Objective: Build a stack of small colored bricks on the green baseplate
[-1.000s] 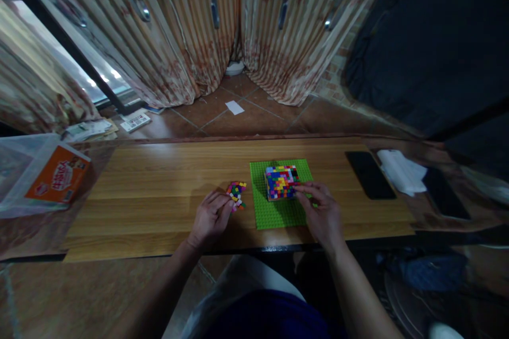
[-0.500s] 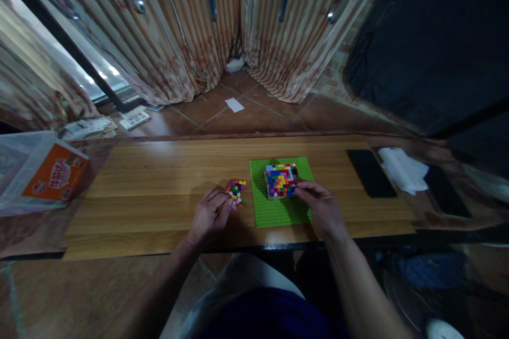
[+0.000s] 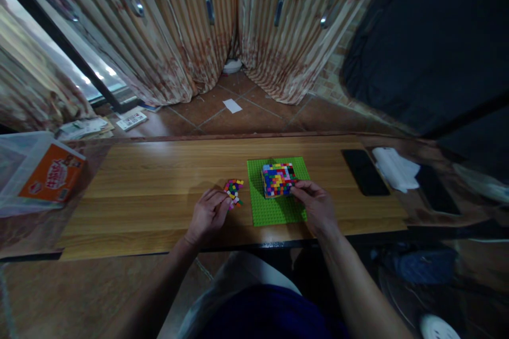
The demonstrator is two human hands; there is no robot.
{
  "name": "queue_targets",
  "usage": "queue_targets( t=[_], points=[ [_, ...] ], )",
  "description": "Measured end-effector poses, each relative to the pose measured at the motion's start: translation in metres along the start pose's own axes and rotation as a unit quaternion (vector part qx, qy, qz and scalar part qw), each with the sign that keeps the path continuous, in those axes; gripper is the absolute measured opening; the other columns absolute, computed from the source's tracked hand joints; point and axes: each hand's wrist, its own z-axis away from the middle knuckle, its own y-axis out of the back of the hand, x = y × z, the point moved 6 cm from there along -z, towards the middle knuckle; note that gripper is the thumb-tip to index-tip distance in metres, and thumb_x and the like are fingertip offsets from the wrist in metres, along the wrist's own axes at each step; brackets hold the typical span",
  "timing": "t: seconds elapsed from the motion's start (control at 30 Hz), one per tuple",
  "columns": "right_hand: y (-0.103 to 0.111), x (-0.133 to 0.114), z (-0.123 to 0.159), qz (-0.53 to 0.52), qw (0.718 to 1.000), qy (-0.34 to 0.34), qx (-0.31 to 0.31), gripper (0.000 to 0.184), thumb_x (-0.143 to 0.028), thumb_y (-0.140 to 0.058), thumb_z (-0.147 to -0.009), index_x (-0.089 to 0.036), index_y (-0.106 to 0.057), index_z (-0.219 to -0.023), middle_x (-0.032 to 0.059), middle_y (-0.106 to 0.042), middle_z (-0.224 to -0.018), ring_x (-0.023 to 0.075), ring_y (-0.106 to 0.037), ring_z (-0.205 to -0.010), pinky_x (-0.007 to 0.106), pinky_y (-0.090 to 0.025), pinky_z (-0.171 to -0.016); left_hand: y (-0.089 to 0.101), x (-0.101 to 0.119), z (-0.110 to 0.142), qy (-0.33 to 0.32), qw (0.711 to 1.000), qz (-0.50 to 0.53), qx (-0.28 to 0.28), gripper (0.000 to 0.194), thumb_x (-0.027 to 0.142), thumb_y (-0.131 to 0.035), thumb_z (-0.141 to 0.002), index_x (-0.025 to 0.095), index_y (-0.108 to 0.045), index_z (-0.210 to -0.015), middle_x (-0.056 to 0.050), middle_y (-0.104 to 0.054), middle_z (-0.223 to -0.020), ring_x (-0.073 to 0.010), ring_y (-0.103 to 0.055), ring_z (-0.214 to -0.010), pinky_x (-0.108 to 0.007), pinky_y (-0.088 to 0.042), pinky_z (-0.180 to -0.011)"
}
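Observation:
A box-shaped block of many-coloured toy building bricks (image 3: pixel 277 179) stands on a green studded baseplate (image 3: pixel 270 215). At its right front corner is my right hand (image 3: pixel 318 209), thumb and fingertips closed on the block's edge; whether a single small brick is also between them is hidden. Left of the baseplate lies a small heap of loose toy bricks (image 3: pixel 235 186) in mixed colours. My left hand (image 3: pixel 209 217) is at the near left side of this heap, its fingertips pinched together. What they hold, if anything, is too small to make out.
Toward the right of the wooden table (image 3: pixel 151 190) lies a flat black rectangular object (image 3: pixel 366 172). White cloth or paper (image 3: pixel 394 168) is beyond it. A clear plastic bin (image 3: pixel 24 169) with an orange label stands at the left. Metal clips (image 3: pixel 208 0) hang overhead.
The whole view has shifted slightly, moving the scene a little left. Both hands stay at nearly the same places beside the heap and the block.

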Motion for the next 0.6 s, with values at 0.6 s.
queue_targets(
  t=[0.6],
  points=[
    [-0.066, -0.010, 0.081, 0.262, 0.940, 0.168, -0.138, 0.017, -0.028, -0.054, -0.089, -0.023, -0.069, -0.097, 0.0042, -0.067, -0.092, 0.0168, -0.063, -0.080, 0.031, -0.052, -0.073, -0.001, -0.007, 0.004, 0.017, 1.000, 0.013, 0.009, 0.019, 0.022, -0.051, -0.093, 0.019, -0.066, -0.081, -0.004, -0.069, -0.081, -0.0166, -0.063, -0.079, -0.032, -0.049, -0.077]
  ],
)
